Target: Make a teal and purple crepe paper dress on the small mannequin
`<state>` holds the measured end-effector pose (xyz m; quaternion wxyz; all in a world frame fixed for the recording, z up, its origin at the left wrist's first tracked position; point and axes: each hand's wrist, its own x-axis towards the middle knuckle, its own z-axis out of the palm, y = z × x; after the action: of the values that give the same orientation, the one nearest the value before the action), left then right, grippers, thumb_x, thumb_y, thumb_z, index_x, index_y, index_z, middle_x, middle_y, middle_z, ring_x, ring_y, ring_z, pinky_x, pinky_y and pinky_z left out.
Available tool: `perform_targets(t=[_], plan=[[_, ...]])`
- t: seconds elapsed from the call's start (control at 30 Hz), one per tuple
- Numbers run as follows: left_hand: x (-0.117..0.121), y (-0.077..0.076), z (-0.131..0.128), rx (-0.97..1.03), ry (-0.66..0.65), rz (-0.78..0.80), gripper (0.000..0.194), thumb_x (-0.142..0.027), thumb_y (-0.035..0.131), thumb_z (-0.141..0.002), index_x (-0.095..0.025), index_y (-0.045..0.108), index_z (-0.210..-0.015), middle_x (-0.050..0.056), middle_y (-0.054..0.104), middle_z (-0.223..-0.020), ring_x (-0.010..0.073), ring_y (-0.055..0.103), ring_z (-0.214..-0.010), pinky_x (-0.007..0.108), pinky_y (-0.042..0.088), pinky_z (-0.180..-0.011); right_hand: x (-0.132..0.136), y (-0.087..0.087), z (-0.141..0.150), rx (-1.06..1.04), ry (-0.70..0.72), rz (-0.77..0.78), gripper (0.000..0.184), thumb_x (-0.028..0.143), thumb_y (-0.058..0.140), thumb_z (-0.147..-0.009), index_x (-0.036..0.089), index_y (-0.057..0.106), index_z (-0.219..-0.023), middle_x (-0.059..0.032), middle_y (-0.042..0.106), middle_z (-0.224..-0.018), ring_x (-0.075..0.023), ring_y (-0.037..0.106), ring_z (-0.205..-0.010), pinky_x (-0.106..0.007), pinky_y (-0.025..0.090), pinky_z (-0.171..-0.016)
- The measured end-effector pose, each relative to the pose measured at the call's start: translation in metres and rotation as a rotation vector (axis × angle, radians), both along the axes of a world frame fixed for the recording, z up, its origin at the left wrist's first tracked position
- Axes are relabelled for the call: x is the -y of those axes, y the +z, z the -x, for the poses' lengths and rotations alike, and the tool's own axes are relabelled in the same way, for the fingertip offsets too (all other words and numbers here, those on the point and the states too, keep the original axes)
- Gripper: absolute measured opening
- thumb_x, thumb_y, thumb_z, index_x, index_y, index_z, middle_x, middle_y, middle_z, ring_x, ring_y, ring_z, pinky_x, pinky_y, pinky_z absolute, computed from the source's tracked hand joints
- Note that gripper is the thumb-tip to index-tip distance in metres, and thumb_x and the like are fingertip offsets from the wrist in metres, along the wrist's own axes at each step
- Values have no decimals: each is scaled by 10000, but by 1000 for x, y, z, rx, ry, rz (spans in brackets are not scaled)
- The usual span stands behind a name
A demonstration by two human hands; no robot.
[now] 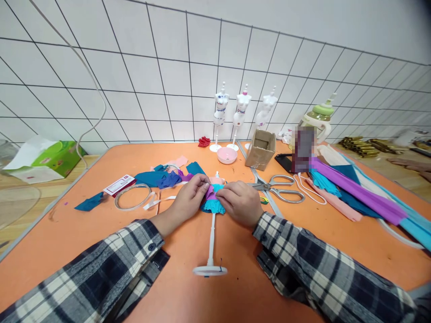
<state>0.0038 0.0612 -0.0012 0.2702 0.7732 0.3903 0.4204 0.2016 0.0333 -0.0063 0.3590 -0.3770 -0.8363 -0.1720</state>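
Note:
A small white dress form (212,240) on a stand lies tilted on the table, its round base towards me. Bright blue crepe paper (215,207) with a ruffled lower edge wraps its body, and a purple paper piece (211,194) lies over the front. My left hand (191,193) pinches the purple paper from the left, fingers closed. At the right side of the form, my right hand (239,201) has its fingers bent and pressed together on the blue paper. Its fingertips are partly hidden.
Large scissors (274,188) lie right of my hands, near a cardboard box (261,150) and a pink bowl (226,155). Several white dress forms (241,107) stand at the back. Tape roll (133,197) and paper scraps (151,178) lie left; long crepe strips (363,193) lie right.

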Motion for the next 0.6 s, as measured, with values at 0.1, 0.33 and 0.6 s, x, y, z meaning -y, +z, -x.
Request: perform_targets(t=[0.1,0.33,0.6], plan=[[0,0,0,-1,-7,12,125,-274,418,-964,-210,521,-933,-7,580,-821,156,541,-730,279,439,-679,1,-1,2,24,-21,11,206,321,533,-978,234,697,-887,-24,665,-827,-162,533,-760,-321,339,-688],[0,-3,1,8,-16,60,155,-329,397,-980,-215,499,-954,7,597,-859,165,560,-755,290,450,-704,2,-1,1,45,1,87,245,326,517,-981,223,702,-858,-31,655,-803,-159,537,-744,-320,330,-683],[1,4,0,-102,-6,28,184,-329,404,-969,-209,532,-914,19,612,-827,181,572,-743,304,444,-677,4,4,-5,47,30,262,206,257,523,-947,224,726,-924,-23,653,-800,-154,568,-707,-307,336,-619]])
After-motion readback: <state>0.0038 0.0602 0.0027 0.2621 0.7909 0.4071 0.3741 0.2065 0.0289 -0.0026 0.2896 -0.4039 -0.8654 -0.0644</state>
